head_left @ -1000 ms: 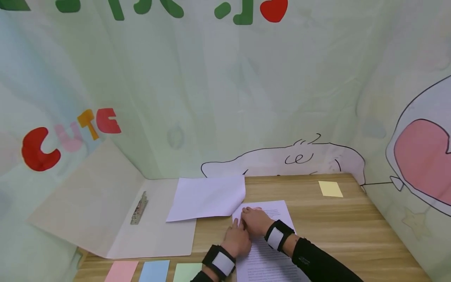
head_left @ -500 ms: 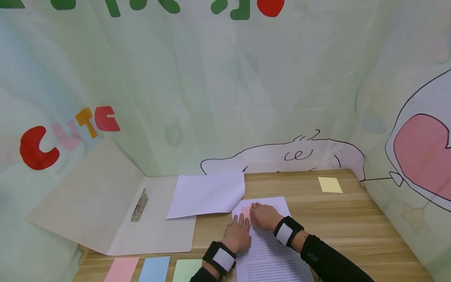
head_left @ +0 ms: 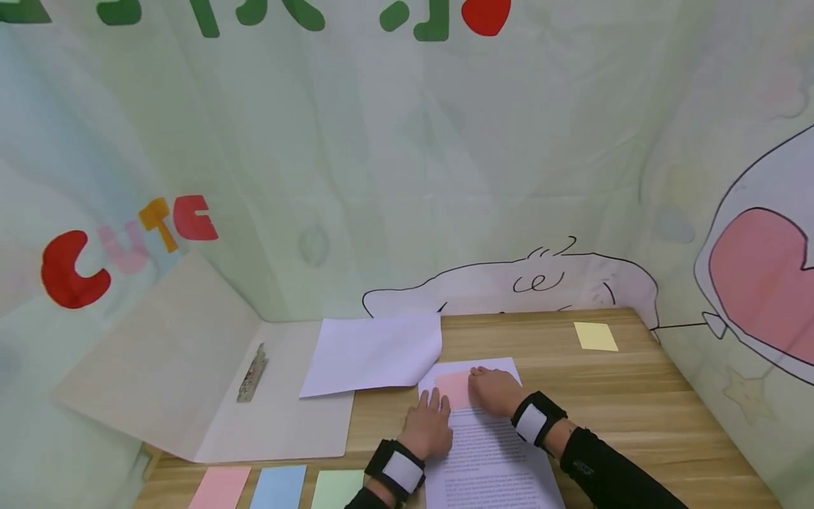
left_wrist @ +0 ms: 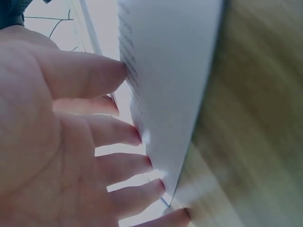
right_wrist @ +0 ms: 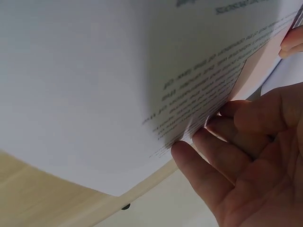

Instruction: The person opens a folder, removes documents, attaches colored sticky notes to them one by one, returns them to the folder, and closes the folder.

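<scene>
A pink sticky note (head_left: 452, 389) lies flat near the top of a printed sheet (head_left: 490, 466). My left hand (head_left: 427, 428) rests on the sheet's left margin with fingers spread, its fingertips at the note's lower left corner. At the note's right edge, my right hand (head_left: 496, 391) touches the paper with bent fingertips. The right wrist view shows those fingers (right_wrist: 203, 165) against the printed lines of the page, with the note (right_wrist: 258, 66) beside them. In the left wrist view, straight fingers (left_wrist: 125, 165) meet the page's margin, and nothing is gripped.
A second white sheet (head_left: 375, 357) with a curled corner overlaps an open folder (head_left: 286, 431) that has a metal clip (head_left: 252, 375). Pink (head_left: 219, 488), blue (head_left: 278, 488) and green (head_left: 337, 488) notes lie along the front; a yellow note (head_left: 596, 336) lies at the back right.
My right hand has slid rightward across the pink note, uncovering most of it. My left hand has gone from pointing beside the right to lying with fingers spread on the sheet.
</scene>
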A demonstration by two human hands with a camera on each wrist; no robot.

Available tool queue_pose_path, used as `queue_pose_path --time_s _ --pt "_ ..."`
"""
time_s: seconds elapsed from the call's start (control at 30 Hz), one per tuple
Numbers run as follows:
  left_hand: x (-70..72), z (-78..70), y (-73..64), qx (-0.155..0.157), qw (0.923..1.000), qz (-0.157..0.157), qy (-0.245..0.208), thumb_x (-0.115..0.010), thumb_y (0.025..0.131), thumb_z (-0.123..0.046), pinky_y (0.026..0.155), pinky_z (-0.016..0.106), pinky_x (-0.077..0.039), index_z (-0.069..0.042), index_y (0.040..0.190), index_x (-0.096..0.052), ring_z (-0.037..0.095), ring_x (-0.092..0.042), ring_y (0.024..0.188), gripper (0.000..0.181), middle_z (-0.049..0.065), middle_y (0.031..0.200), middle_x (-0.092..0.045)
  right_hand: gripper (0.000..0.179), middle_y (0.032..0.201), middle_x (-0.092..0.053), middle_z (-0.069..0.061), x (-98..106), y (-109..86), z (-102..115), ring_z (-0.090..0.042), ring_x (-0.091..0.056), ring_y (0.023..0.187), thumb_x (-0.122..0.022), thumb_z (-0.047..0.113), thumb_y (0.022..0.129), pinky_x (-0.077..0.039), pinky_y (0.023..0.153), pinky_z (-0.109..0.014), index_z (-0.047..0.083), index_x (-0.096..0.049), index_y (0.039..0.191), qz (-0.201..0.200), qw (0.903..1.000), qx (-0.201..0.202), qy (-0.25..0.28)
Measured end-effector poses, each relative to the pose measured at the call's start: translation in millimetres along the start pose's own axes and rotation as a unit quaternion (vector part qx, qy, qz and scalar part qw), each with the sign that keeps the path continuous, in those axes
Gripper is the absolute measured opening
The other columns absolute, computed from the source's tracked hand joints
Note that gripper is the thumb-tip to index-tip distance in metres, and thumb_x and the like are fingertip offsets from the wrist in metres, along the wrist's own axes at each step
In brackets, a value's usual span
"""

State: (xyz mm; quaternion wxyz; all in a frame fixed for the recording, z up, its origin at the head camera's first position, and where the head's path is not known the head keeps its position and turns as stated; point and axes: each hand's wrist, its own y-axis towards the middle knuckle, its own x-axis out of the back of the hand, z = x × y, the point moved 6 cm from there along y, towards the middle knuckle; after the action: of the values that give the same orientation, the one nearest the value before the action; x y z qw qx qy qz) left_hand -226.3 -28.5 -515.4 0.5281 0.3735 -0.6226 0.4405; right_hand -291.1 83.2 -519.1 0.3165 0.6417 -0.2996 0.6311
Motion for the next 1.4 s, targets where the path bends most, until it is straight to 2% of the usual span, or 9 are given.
queue_pose_path --time_s 0.1,0.17,0.33,0.5,0.63,0.73,0.93,1.17,1.4 --pt "-3.0 1.7 5.0 -0.003 0.9998 -0.014 -0.014 -0.059 0.088 -0.028 0.092 0.05 -0.043 -0.002 0.131 -0.052 0.034 -0.041 0.126 0.051 0.016 0.137 -0.046 0.015 0.119 -0.063 -0.016 -3 -1.9 -7 -0.032 -0.059 0.11 -0.056 0.006 0.09 -0.047 0.089 -0.044 0.002 -0.066 0.101 0.004 0.9995 0.001 0.03" --pt "-3.9 3.9 8.6 -0.008 0.9993 -0.034 -0.015 -0.061 0.087 -0.029 0.091 0.048 -0.044 -0.002 0.127 -0.056 0.034 -0.045 0.123 0.048 0.016 0.133 -0.05 0.022 0.124 -0.059 -0.018 -8 -4.2 -16 -0.035 -0.055 0.114 -0.054 0.007 0.092 -0.045 0.092 -0.045 0.0 -0.064 0.11 0.012 0.9988 -0.008 0.048" --pt "-1.2 11.0 14.1 -0.029 0.9962 -0.076 -0.03 -0.058 0.089 -0.027 0.092 0.04 -0.044 -0.003 0.112 -0.064 0.03 -0.054 0.112 0.034 0.015 0.121 -0.059 0.03 0.127 -0.053 -0.026 -20 -13.9 -49 -0.041 -0.049 0.119 -0.052 0.006 0.092 -0.038 0.099 -0.048 -0.008 -0.057 0.118 -0.005 0.9971 -0.024 0.073" --pt "8.1 19.0 7.1 -0.02 0.9907 -0.083 -0.106 -0.055 0.092 -0.022 0.084 0.04 -0.048 0.0 0.104 -0.065 0.029 -0.059 0.102 0.027 0.015 0.108 -0.063 0.027 0.117 -0.057 -0.026 -21 -28.3 -79 -0.041 -0.053 0.109 -0.056 0.012 0.091 -0.042 0.094 -0.049 -0.009 -0.059 0.109 -0.023 0.9977 -0.046 0.045" --pt "14.6 20.4 -1.6 -0.014 0.9885 -0.094 -0.118 -0.056 0.092 -0.022 0.076 0.038 -0.05 -0.001 0.099 -0.067 0.026 -0.062 0.093 0.025 0.012 0.096 -0.066 0.022 0.1 -0.058 -0.018 -15 -39.2 -95 -0.036 -0.053 0.093 -0.062 0.013 0.087 -0.048 0.079 -0.046 -0.007 -0.061 0.096 -0.031 0.9969 -0.071 0.009" --pt "17.3 21.3 -4.9 -0.014 0.9878 -0.09 -0.126 -0.056 0.092 -0.023 0.077 0.038 -0.049 0.0 0.101 -0.067 0.026 -0.062 0.094 0.027 0.012 0.097 -0.066 0.023 0.101 -0.059 -0.018 -8 -44.5 -102 -0.038 -0.054 0.096 -0.065 0.015 0.086 -0.048 0.078 -0.047 -0.005 -0.061 0.096 -0.031 0.9954 -0.089 -0.017" --pt "25.3 33.1 -8.1 -0.003 0.9825 -0.101 -0.156 -0.055 0.093 -0.024 0.072 0.037 -0.049 -0.002 0.1 -0.066 0.023 -0.061 0.089 0.026 0.008 0.091 -0.063 0.037 0.113 -0.056 -0.025 3 -42.5 -118 -0.047 -0.049 0.112 -0.067 0.019 0.087 -0.044 0.087 -0.054 -0.01 -0.058 0.108 -0.048 0.9913 -0.12 -0.023" --pt "38.1 40.5 -15.3 -0.001 0.9774 -0.11 -0.18 -0.055 0.092 -0.022 0.061 0.034 -0.046 -0.004 0.093 -0.066 0.019 -0.059 0.076 0.022 0.005 0.084 -0.062 0.047 0.123 -0.05 -0.033 -3 -46.8 -155 -0.052 -0.038 0.12 -0.062 0.018 0.09 -0.036 0.092 -0.061 -0.016 -0.051 0.119 -0.059 0.9799 -0.19 0.014" --pt "44.3 41.6 -24.1 -0.008 0.9771 -0.116 -0.178 -0.054 0.093 -0.022 0.065 0.036 -0.047 -0.002 0.096 -0.066 0.023 -0.061 0.084 0.024 0.007 0.087 -0.064 0.054 0.125 -0.041 -0.04 -8 -53.9 -195 -0.057 -0.031 0.119 -0.06 0.023 0.091 -0.031 0.092 -0.065 -0.019 -0.044 0.12 -0.063 0.9623 -0.26 0.05"
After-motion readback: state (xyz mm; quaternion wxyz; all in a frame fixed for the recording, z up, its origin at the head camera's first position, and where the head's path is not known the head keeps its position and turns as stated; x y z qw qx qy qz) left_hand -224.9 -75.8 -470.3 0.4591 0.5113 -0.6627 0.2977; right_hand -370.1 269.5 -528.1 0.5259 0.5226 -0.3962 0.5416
